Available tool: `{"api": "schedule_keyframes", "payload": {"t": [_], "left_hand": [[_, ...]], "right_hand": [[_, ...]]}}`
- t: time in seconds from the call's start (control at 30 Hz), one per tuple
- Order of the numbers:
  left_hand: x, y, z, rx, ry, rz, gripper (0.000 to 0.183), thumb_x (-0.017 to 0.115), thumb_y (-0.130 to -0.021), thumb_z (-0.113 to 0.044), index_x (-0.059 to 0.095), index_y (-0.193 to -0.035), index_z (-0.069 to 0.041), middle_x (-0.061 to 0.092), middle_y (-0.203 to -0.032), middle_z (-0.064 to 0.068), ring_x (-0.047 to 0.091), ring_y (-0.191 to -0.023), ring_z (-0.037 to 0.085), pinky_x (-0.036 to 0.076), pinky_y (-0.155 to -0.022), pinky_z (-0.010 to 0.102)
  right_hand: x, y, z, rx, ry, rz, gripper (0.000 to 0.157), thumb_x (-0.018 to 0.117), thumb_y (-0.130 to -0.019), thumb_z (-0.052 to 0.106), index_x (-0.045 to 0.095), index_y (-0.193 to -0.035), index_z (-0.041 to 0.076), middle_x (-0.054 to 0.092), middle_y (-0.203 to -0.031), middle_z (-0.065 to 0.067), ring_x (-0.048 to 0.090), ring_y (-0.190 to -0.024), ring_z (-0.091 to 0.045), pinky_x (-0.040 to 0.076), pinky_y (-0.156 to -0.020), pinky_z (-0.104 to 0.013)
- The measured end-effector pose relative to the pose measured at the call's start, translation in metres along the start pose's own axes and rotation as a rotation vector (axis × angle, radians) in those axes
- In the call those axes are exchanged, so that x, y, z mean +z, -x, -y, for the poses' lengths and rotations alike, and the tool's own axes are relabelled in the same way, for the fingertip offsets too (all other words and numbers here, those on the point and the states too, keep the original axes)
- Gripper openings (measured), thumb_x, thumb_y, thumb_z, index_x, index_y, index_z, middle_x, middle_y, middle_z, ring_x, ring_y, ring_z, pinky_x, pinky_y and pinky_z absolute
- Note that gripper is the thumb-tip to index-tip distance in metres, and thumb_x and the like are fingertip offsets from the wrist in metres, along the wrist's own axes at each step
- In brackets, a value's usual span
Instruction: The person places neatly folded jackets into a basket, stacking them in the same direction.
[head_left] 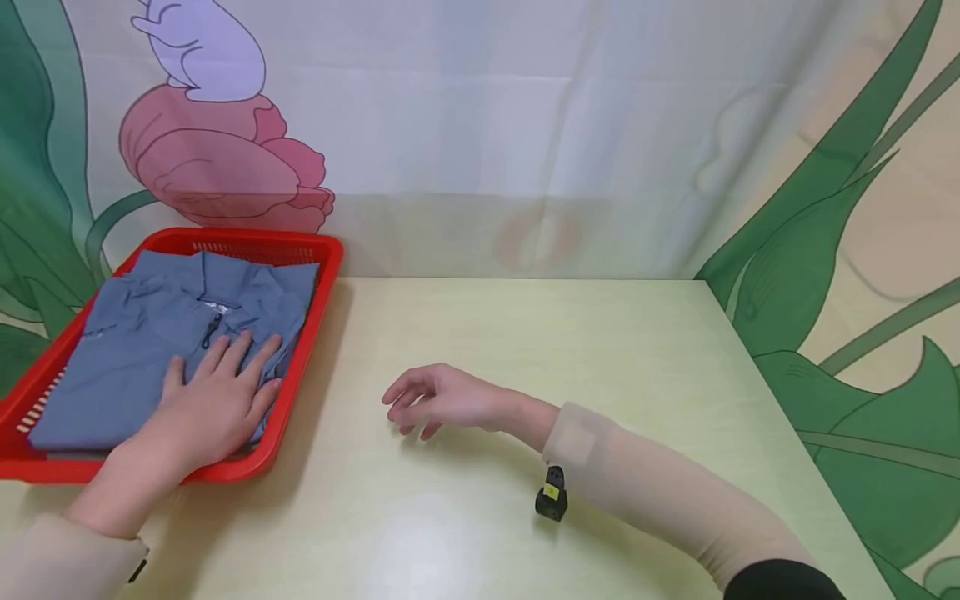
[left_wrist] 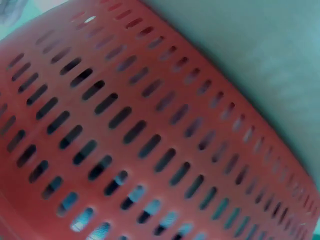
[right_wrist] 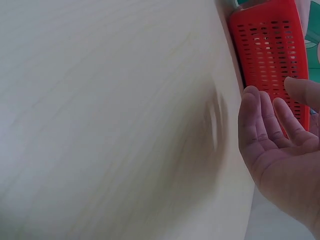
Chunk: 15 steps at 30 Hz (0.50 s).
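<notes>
A folded blue-grey shirt [head_left: 150, 350] with a collar and a dark zipper pull lies in a red plastic basket [head_left: 303, 358] at the left of the table. My left hand [head_left: 213, 408] rests flat on the shirt's right part with its fingers spread. In the left wrist view the slotted wall of the basket [left_wrist: 150, 125] fills most of the picture, and the hand is out of sight. My right hand [head_left: 442, 398] hovers over the table, right of the basket, with loosely bent fingers and nothing in them. The right wrist view shows that hand [right_wrist: 280, 150] palm up front, beside the basket [right_wrist: 270, 50].
The pale wooden table [head_left: 600, 350] runs to a printed curtain [head_left: 465, 125] at the back. More green leaf-patterned cloth [head_left: 885, 400] hangs along the right edge. A small black device [head_left: 552, 493] is fixed at the right sleeve's cuff.
</notes>
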<state>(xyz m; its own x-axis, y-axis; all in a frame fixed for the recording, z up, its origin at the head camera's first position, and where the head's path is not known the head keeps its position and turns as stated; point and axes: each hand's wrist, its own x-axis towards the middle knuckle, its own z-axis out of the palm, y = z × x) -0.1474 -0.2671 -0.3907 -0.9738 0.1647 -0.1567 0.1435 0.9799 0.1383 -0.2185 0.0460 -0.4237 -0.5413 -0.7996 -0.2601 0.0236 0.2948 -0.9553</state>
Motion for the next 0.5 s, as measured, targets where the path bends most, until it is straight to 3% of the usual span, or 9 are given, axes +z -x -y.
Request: {"api": "schedule_keyframes", "payload": {"t": [0.13, 0.33, 0.5], "left_hand": [[0.004, -0.004, 0.001, 0.060, -0.043, -0.023, 0.079, 0.053, -0.104, -0.035, 0.013, -0.163, -0.004, 0.012, -0.160, 0.035, 0.013, -0.142, 0.060, 0.008, -0.104, 0.084], [-0.001, 0.003, 0.000, 0.181, 0.119, -0.132, 0.076, 0.052, -0.106, -0.029, 0.009, -0.166, -0.014, 0.009, -0.169, 0.022, 0.010, -0.150, 0.052, 0.011, -0.107, 0.082], [-0.005, 0.006, 0.002, 0.205, 0.147, -0.106, 0.065, 0.042, -0.109, -0.034, 0.016, -0.166, -0.016, 0.015, -0.170, 0.013, 0.007, -0.153, 0.045, 0.007, -0.109, 0.080]], "right_hand": [[0.000, 0.000, 0.001, -0.005, 0.003, -0.008, 0.036, 0.069, -0.099, 0.010, 0.061, -0.132, -0.003, 0.067, -0.120, -0.024, 0.068, -0.104, -0.036, 0.060, -0.080, -0.040], [0.003, -0.001, 0.000, 0.002, 0.009, 0.004, 0.036, 0.069, -0.099, 0.010, 0.061, -0.131, -0.004, 0.067, -0.119, -0.025, 0.068, -0.103, -0.037, 0.060, -0.082, -0.045], [0.002, -0.001, 0.002, -0.006, 0.016, -0.002, 0.035, 0.068, -0.099, 0.009, 0.061, -0.131, -0.004, 0.067, -0.119, -0.024, 0.068, -0.103, -0.037, 0.060, -0.082, -0.046]]}}
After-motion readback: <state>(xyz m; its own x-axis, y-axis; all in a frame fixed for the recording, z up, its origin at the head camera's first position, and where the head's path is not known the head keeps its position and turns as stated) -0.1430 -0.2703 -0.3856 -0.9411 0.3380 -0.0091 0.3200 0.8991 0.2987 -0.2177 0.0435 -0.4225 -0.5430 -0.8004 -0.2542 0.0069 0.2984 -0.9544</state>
